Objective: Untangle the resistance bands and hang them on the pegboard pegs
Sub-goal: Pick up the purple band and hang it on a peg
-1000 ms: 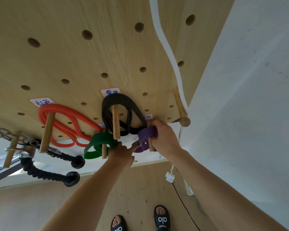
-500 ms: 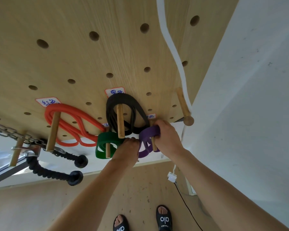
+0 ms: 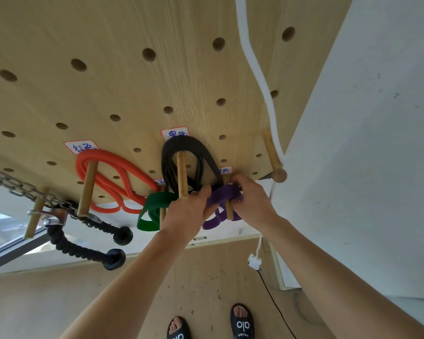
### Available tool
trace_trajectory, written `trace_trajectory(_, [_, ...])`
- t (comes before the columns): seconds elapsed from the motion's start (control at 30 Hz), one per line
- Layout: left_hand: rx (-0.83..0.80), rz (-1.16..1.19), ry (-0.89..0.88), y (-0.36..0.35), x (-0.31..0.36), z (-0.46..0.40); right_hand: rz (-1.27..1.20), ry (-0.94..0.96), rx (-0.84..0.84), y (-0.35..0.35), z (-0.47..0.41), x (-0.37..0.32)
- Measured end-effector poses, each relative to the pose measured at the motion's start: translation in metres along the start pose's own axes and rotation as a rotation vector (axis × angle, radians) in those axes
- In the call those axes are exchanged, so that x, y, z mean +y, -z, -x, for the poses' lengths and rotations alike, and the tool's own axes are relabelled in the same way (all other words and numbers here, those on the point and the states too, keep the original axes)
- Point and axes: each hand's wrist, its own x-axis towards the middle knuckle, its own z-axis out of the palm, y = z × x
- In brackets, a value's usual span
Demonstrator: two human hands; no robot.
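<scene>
A wooden pegboard (image 3: 132,94) fills the upper view. A purple band (image 3: 222,195) is looped over a short wooden peg (image 3: 228,211) near the board's lower edge. My left hand (image 3: 187,212) pinches the purple band's left side. My right hand (image 3: 252,200) grips its right side at the peg. Left of them a green band (image 3: 154,211) hangs on another peg, partly behind my left hand. A black band (image 3: 191,152) hangs over a longer peg (image 3: 182,177). An orange tube band (image 3: 113,177) is coiled round a peg (image 3: 87,189) further left.
A white rope (image 3: 257,74) runs down the board past a knobbed peg (image 3: 273,157). At the left hang a metal chain (image 3: 17,187) and a black rope handle (image 3: 83,248). A white wall (image 3: 365,143) stands on the right. A cable (image 3: 274,304) trails on the floor.
My left hand has moved right from beside the green band onto the purple band. The purple band now sits flatter across its peg. The view has drifted slightly.
</scene>
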Motion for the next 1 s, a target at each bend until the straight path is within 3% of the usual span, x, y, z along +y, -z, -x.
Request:
trace_trajectory(0.43, [0.015,-0.031,-0.074,0.002,0.008,-0.013,0.068,0.101,-0.010,0.004,-0.001,0.004])
trace_trajectory(0.67, [0.015,0.090,-0.089,-0.002,0.012,-0.012,0.069,0.111,-0.098,0.011,-0.005,0.007])
trace_trajectory(1.0, [0.046,0.085,-0.097,0.010,0.013,-0.020,0.110,0.138,-0.173,0.016,-0.013,0.017])
